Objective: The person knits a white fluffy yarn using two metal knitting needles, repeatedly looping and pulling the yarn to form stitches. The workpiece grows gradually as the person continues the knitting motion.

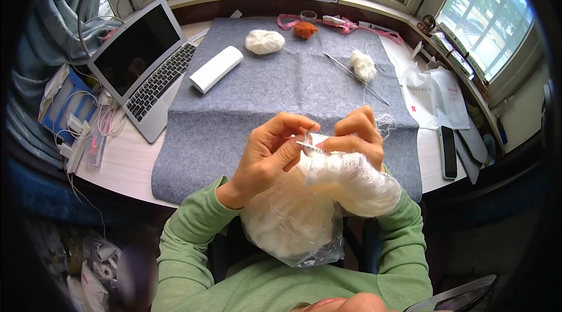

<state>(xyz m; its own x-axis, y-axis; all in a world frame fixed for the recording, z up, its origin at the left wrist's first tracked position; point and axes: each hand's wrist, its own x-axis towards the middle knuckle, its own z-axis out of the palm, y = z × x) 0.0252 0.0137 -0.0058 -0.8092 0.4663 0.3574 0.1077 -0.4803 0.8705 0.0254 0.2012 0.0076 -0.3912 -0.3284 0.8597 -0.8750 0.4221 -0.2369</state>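
Observation:
My left hand (270, 151) pinches at the tip of a knitting needle (309, 145), with thumb and forefinger close to the stitches. Opposite it, my right hand (358, 134) grips the white knitted fabric (360, 180) along the needle. The fluffy fabric drapes over my right wrist. Below both hands, a clear plastic bag (316, 252) full of white fluffy material sits against my lap. Most of the needle is hidden by fingers and fabric. Loose white yarn (385, 124) curls beside my right hand.
A grey felt mat (272, 92) covers the desk. On it lie a white yarn ball (264, 42), a smaller ball (363, 66), another needle (344, 70), a white case (216, 69) and an orange object (304, 30). A laptop (145, 57) stands left; a phone (448, 151) lies right.

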